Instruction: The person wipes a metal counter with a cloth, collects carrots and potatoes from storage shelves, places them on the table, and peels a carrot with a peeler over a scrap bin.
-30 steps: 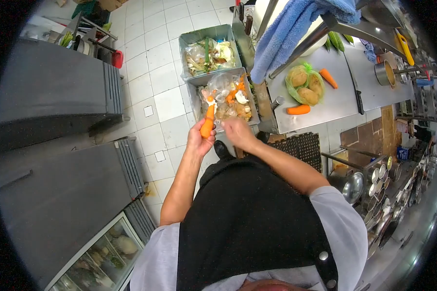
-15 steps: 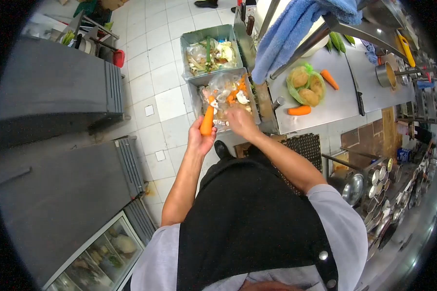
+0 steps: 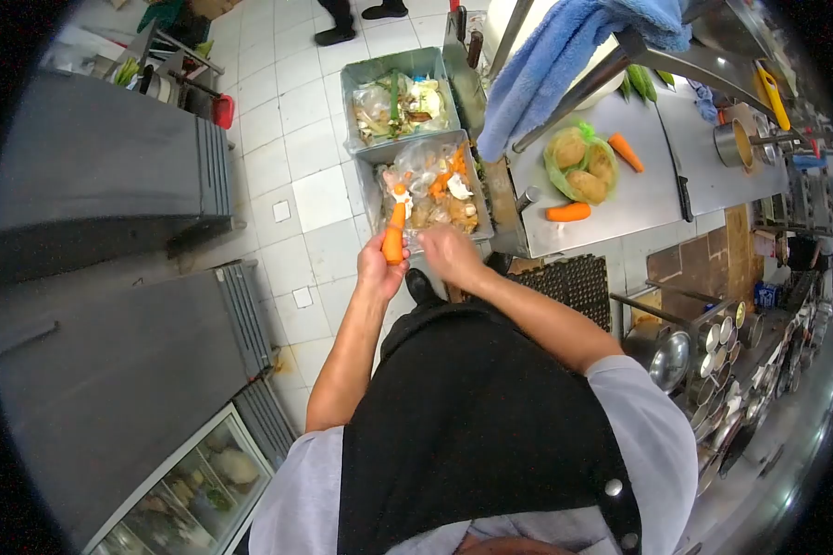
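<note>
My left hand (image 3: 378, 270) grips an orange carrot (image 3: 394, 239) by its near end, and the carrot points away over the front bin. Just to the right of it, my right hand (image 3: 451, 254) is curled closed and slightly blurred. Whatever it holds, if anything, I cannot make out. Below and beyond both hands is a grey bin (image 3: 370, 196) with orange peelings, clear plastic and other scraps in it. On the steel counter (image 3: 611, 217) to the right lie a carrot (image 3: 567, 213), another carrot (image 3: 626, 152) and a green net bag of potatoes (image 3: 580, 165).
A second scrap bin (image 3: 347, 88) stands behind the first. A long knife (image 3: 683, 185) lies on the counter near a metal pot (image 3: 733, 144). A blue towel (image 3: 546, 69) hangs from a rail. Another person's feet (image 3: 335, 35) are on the tiled floor at the top.
My right hand has come slightly nearer along the carrot. The carrot has shifted a little toward me. At the top, the other person's legs have moved further into view.
</note>
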{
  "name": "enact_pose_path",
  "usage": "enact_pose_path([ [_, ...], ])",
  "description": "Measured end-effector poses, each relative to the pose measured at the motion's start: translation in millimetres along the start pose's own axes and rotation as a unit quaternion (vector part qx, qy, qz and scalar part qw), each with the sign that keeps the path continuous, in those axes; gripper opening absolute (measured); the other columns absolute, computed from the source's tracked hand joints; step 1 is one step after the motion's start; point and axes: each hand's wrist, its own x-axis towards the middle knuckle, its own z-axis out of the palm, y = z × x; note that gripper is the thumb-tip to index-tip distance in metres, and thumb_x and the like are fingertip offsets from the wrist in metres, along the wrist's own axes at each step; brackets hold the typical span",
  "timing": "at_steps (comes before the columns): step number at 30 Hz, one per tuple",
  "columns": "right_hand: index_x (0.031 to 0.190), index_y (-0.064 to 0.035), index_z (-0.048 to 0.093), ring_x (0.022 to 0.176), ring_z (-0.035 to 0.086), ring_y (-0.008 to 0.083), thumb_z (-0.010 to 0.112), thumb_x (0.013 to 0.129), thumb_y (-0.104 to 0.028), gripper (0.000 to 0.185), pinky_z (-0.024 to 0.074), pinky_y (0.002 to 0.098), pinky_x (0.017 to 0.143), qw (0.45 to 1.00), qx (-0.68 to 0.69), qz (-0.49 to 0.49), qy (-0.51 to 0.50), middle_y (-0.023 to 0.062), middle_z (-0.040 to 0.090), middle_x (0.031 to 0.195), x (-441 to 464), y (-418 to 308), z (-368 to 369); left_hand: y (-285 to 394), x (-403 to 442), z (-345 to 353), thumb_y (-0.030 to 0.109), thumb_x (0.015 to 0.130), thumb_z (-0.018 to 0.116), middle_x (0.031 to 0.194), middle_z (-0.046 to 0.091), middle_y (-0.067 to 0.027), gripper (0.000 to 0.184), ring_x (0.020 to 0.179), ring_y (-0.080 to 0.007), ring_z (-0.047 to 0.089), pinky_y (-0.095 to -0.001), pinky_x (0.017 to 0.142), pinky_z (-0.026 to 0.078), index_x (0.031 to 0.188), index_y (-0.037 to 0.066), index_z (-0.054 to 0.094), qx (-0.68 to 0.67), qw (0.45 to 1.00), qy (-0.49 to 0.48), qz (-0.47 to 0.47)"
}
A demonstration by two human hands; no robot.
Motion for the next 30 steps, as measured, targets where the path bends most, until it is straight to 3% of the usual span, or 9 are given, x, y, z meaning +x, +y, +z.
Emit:
enact_pose_path([
  [2,0.08,0.0021,0.062,0.083,0.062,0.0461,0.052,0.099,-0.023,0.033,0.0478,0.0543,0.074,0.997,-0.009,0.07,0.018,0.0259,0.064,0.083,25,9,-1,0,0,1,0.033,0.109,0.038,0.09,0.06,-0.0104,0.034,0.067,-0.021,0.058,-0.0316,0.05,0.045,0.114,0.003,0.053,-0.003,1.0,-0.002,0.005],
  [8,0.087,0.0015,0.065,0.086,0.063,0.0447,0.053,0.099,-0.018,0.026,0.0482,0.0535,0.077,1.0,0.011,0.003,0.006,0.0257,0.065,0.086,2,-22,-17,6,-5,14,0.036,0.108,0.04,0.088,0.059,-0.0117,0.037,0.062,-0.0187,0.055,-0.0264,0.045,0.04,0.117,0.003,0.053,-0.094,0.995,0.011,-0.023],
  [11,0.09,0.0005,0.068,0.085,0.064,0.0439,0.054,0.098,-0.019,0.025,0.0498,0.0522,0.078,0.998,0.05,0.016,0.032,0.0253,0.066,0.087,0,-26,-8,7,2,1,0.035,0.107,0.041,0.086,0.058,-0.0116,0.037,0.062,-0.0177,0.055,-0.0242,0.045,0.041,0.117,0.002,0.054,-0.136,0.986,-0.077,-0.066],
  [14,0.092,-0.0003,0.071,0.085,0.066,0.0437,0.056,0.098,-0.022,0.026,0.0517,0.0507,0.078,0.993,-0.001,0.108,-0.048,0.0251,0.068,0.09,42,15,-20,8,-7,6,0.032,0.106,0.045,0.089,0.06,-0.0113,0.033,0.06,-0.0182,0.055,-0.0248,0.046,0.044,0.116,0.003,0.054,-0.103,0.99,-0.066,-0.065],
  [17,0.094,-0.001,0.072,0.085,0.067,0.0426,0.06,0.096,-0.027,0.029,0.0528,0.0492,0.076,0.994,0.0,0.104,0.018,0.0239,0.07,0.093,61,4,-33,10,-18,11,0.03,0.105,0.05,0.089,0.063,-0.011,0.029,0.059,-0.0192,0.058,-0.0257,0.046,0.046,0.115,0.004,0.056,-0.006,0.997,-0.049,-0.061],
  [21,0.1,0.0005,0.072,0.076,0.068,0.0285,0.071,0.091,-0.03,0.032,0.0533,0.0422,0.071,0.99,0.116,-0.06,-0.061,0.0138,0.071,0.086,55,22,-28,17,-11,5,0.032,0.104,0.056,0.092,0.068,-0.012,0.03,0.06,-0.0192,0.061,-0.0259,0.049,0.048,0.116,0.005,0.057,0.118,0.992,-0.035,-0.003],
  [24,0.102,0.0005,0.072,0.07,0.062,0.0147,0.071,0.094,-0.028,0.029,0.0508,0.0335,0.065,0.963,0.2,0.102,-0.151,0.0044,0.067,0.081,45,24,-32,35,-22,30,0.036,0.104,0.058,0.1,0.072,-0.0142,0.033,0.061,-0.0166,0.063,-0.0233,0.053,0.049,0.119,0.006,0.058,0.022,0.999,-0.014,0.021],
  [26,0.102,0.0,0.071,0.069,0.058,0.0098,0.07,0.097,-0.027,0.028,0.0481,0.0291,0.062,0.958,0.222,0.133,-0.121,0.0008,0.064,0.08,31,21,-16,35,-16,31,0.039,0.105,0.057,0.102,0.072,-0.015,0.037,0.062,-0.0161,0.062,-0.0236,0.055,0.05,0.121,0.006,0.057,0.008,0.999,-0.031,0.044],
  [30,0.105,0.0006,0.071,0.068,0.059,0.0113,0.066,0.1,-0.03,0.031,0.0486,0.0299,0.063,0.95,0.241,0.165,-0.113,0.0022,0.067,0.084,13,1,-22,21,12,19,0.053,0.105,0.05,0.097,0.07,-0.0126,0.048,0.063,-0.016,0.059,-0.0266,0.059,0.053,0.122,0.009,0.057,0.041,0.993,-0.029,0.109],
])
